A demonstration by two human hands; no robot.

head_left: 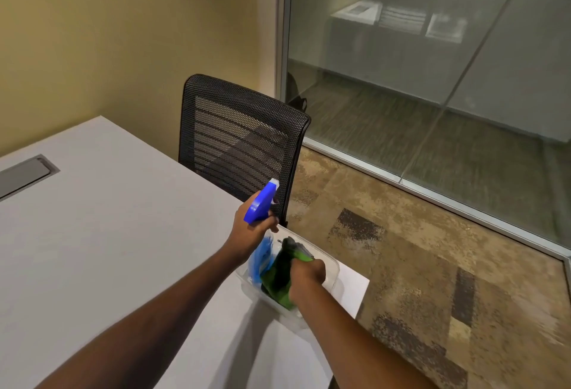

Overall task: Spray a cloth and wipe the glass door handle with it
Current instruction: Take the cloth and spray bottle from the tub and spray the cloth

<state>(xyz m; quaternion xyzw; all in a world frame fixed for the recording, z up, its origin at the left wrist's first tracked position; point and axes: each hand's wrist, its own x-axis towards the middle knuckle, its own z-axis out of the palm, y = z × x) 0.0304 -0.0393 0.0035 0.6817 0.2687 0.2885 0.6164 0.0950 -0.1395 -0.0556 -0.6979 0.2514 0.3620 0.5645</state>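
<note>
My left hand (250,229) grips a spray bottle with a blue trigger head (261,203), held just above the left end of a clear plastic bin (332,268) near the table corner. My right hand (307,275) is closed on a green cloth (278,277) inside the bin. Blue cloth or plastic (261,260) lies in the bin's left side. The bottle's body is hidden behind my left hand. No door handle is in view.
The bin sits on a white table (108,234) with a grey cable hatch (26,173). A black mesh chair (241,138) stands at the table's far side. A glass wall (432,64) with a metal frame runs along the right, above patterned carpet (432,265).
</note>
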